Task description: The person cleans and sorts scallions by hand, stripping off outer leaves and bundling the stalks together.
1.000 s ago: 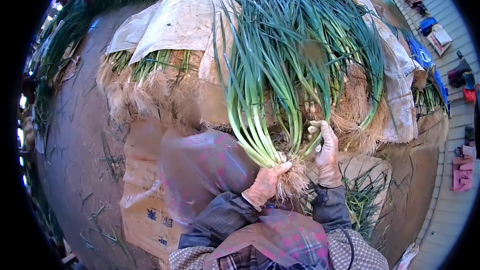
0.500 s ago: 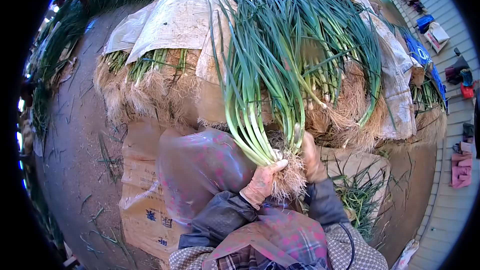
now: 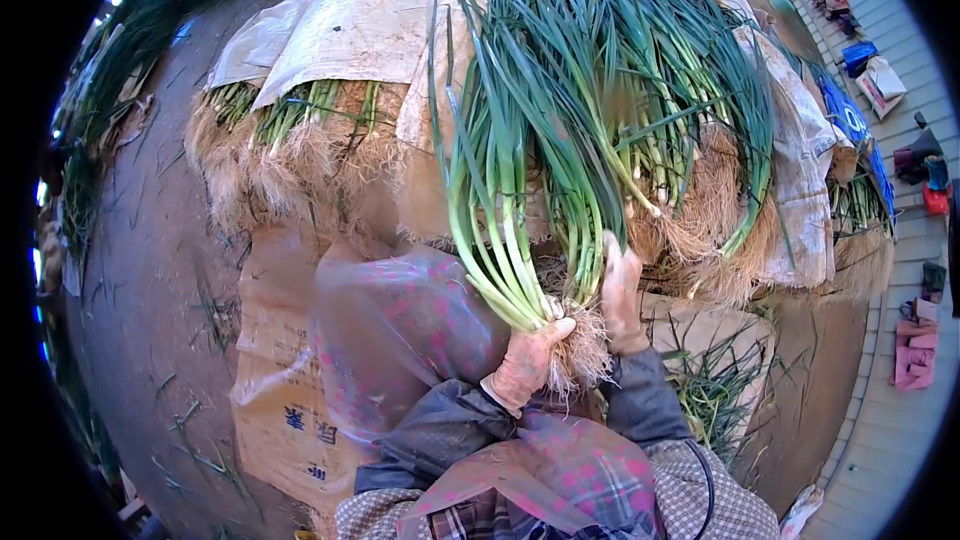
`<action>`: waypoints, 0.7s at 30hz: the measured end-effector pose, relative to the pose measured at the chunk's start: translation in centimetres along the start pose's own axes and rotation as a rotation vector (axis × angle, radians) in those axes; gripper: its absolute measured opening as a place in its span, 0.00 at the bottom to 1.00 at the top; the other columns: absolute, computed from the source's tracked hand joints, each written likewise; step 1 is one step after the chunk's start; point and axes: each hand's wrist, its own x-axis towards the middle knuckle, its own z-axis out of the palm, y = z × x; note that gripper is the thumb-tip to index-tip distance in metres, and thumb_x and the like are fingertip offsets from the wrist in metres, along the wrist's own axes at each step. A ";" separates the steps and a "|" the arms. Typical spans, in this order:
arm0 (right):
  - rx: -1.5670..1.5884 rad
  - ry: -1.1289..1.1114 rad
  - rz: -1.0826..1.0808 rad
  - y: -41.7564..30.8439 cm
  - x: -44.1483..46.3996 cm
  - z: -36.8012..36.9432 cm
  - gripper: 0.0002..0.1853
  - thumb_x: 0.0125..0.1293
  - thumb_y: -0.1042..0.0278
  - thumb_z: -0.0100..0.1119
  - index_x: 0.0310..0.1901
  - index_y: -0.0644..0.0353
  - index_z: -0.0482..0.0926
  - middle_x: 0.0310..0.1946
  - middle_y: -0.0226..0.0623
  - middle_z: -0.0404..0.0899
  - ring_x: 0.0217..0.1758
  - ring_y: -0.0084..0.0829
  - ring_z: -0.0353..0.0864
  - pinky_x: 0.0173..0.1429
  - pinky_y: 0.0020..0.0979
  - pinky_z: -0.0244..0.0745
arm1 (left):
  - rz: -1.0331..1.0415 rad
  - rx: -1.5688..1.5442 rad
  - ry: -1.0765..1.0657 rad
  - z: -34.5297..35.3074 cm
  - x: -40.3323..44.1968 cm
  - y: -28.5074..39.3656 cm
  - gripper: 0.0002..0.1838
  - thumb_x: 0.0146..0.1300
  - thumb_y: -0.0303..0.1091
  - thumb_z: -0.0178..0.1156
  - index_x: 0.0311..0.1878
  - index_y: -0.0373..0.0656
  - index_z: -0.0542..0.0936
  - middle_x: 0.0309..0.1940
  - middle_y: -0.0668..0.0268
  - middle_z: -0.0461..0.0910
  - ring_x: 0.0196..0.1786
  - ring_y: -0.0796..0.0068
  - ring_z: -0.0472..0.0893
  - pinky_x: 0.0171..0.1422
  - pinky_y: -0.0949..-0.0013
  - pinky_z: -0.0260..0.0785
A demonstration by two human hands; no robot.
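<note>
My left hand (image 3: 528,365) is wrapped round the root end of a bunch of green onions (image 3: 508,240), its thumb across the pale bases. Below the thumb hangs a tangle of pale roots (image 3: 580,350). On the bunch's right side, my right hand (image 3: 622,295) points upward, with leaves at its fingertips; its fingers appear closed on them, partly hidden. The long green leaves rise away from me and lie over more green onions (image 3: 660,155) heaped behind.
White woven sacks (image 3: 350,25) cover rooted bundles (image 3: 290,155) on the left. Another sack (image 3: 790,160) lies at right. Loose leaf scraps (image 3: 715,390) sit on a mat by my right arm. Plastic sheeting (image 3: 410,340) covers my lap. Clothes and boxes line the ribbed wall (image 3: 905,250).
My right hand has moved slightly up along the right side of the bunch, its fingers now higher. My left hand keeps its hold at the roots. The view has shifted slightly.
</note>
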 end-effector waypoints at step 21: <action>-0.550 -0.120 -0.281 -5.5 -3.1 -8.6 0.45 0.58 0.46 0.65 0.71 0.61 0.57 0.66 0.51 0.64 0.51 0.38 0.80 0.58 0.38 0.76 | 0.048 -0.088 -0.014 1.2 -0.1 0.9 0.13 0.57 0.14 0.58 0.42 0.43 0.72 0.35 0.68 0.74 0.37 0.70 0.81 0.44 0.68 0.79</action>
